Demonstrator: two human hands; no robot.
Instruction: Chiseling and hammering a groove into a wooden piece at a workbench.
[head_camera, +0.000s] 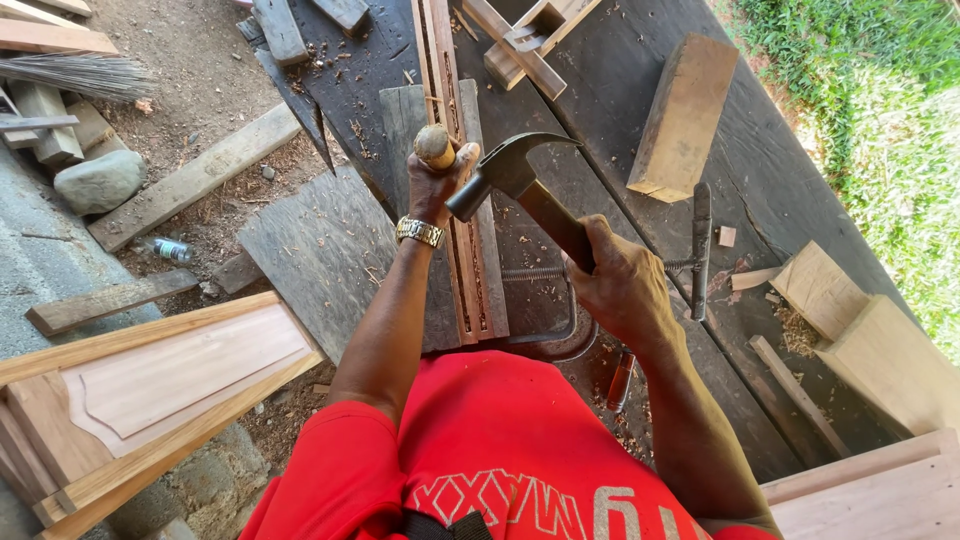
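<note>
My left hand (432, 187) grips a chisel by its rounded wooden handle (434, 146), held upright over a long narrow wooden rail (478, 270) with slots cut into it. A gold wristwatch (419, 232) sits on that wrist. My right hand (620, 282) is closed around the dark handle of a claw hammer (512, 172). The hammer's head is right beside the chisel handle, its face touching or almost touching my left thumb. The rail lies on a dark plank workbench (620, 130) with a metal clamp (700, 250) across it.
A thick wood block (684, 115) rests on the bench to the upper right. Pale boards (870, 340) lie at the right edge, a panelled wooden door (150, 385) at lower left. Offcuts, a stone (100, 180) and shavings litter the dirt at left. Grass lies beyond the bench.
</note>
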